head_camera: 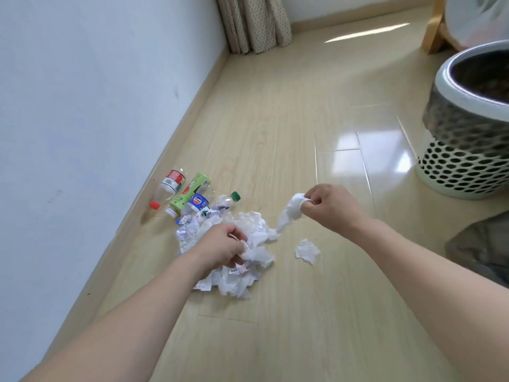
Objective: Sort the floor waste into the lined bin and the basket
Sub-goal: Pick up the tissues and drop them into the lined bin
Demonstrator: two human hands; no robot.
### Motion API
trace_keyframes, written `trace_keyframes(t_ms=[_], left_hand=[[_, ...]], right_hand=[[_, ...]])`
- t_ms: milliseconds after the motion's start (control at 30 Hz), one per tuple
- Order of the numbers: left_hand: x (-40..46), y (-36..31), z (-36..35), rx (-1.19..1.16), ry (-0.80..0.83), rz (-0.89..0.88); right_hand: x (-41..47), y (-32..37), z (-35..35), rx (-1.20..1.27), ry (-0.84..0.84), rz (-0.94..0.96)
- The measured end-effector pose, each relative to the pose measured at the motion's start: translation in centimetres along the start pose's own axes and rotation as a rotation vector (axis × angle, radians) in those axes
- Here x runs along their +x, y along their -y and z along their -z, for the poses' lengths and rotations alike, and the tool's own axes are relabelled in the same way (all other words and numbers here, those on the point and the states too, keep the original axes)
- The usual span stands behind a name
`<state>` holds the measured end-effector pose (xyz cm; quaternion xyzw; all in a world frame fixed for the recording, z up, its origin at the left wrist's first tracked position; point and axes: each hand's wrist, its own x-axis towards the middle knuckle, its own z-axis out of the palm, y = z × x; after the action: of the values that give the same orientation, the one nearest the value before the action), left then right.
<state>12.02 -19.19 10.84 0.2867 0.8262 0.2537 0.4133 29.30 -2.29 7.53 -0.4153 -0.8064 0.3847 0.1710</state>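
**On the Floor: Both Hands at the Paper Pile**

At centre frame, a paper pile (242, 244) lies on the wood floor (303, 133). The left hand (220, 246) rests on the pile at its 7 o'clock side, fingers curled round a crumpled sheet (257, 256). The right hand (330, 206), at 2 o'clock from the pile, pinches a white tissue (290, 213) between thumb and fingers; the tissue hangs down and its lower end touches the pile edge. One loose scrap (307, 250) lies apart at 4 o'clock from the pile.

Bottles lie at 11 o'clock from the pile, near the wall (82, 106):
- red-label bottle (168, 188), outermost, red cap toward the camera;
- green-label bottle (188, 195), just beside it;
- blue-label bottle (197, 204), touching the pile;
- green-cap bottle (228, 201), touching the pile.

The bin (468, 150), perforated, with a dark liner folded over its rim, stands well apart at 2 o'clock. A curtain (253, 23) hangs at 12 o'clock.
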Motion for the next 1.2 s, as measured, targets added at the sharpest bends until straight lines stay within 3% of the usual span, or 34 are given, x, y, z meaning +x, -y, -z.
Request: trace_keyframes(t_ms=[200, 367, 467, 567, 667, 733, 833, 867, 1000, 1100, 1200], left_hand=[[-1.8, -9.6, -3.1, -0.187, -0.007, -0.244], [-4.4, -17.8, -9.7, -0.339, 0.123, -0.375], [-6.3, -21.6, -15.7, -0.292, 0.233, -0.483], [-7.8, -24.0, -22.9, -0.147, 0.309, -0.587], [-8.5, -24.7, -29.8, 0.085, 0.277, -0.708], [-8.8, -24.7, -33.6, 0.339, 0.295, -0.786], [-9.1, -24.5, -36.4, 0.9, 0.451, -0.814], [-9.3, -24.7, -36.3, 0.946, 0.461, -0.809], [-8.3, -26.1, -30.9, 0.669, 0.235, -0.873], [-5.3, -24.9, -24.4, 0.516, 0.05, -0.821], [-1.6, -20.8, -18.0, 0.449, -0.074, -0.634]], right_hand=[[-3.0, -1.0, 10.0, 0.034, -0.158, -0.137], [-8.5, -4.3, 19.5, -0.122, -0.168, -0.287], [-12.8, -6.9, 24.9, -0.235, -0.176, -0.437], [-17.2, -9.6, 29.6, -0.309, -0.194, -0.551], [-20.8, -11.8, 31.5, -0.371, -0.148, -0.632], [-22.2, -13.3, 31.4, -0.415, 0.009, -0.732], [-22.6, -13.9, 31.8, -0.458, 0.365, -0.924], [-22.2, -13.7, 32.4, -0.507, 0.397, -0.932], [-18.0, -10.6, 33.6, -0.74, 0.086, -0.739], [-12.3, -8.2, 29.9, -0.69, -0.122, -0.484], [-6.8, -6.1, 22.2, -0.515, -0.059, -0.259]])
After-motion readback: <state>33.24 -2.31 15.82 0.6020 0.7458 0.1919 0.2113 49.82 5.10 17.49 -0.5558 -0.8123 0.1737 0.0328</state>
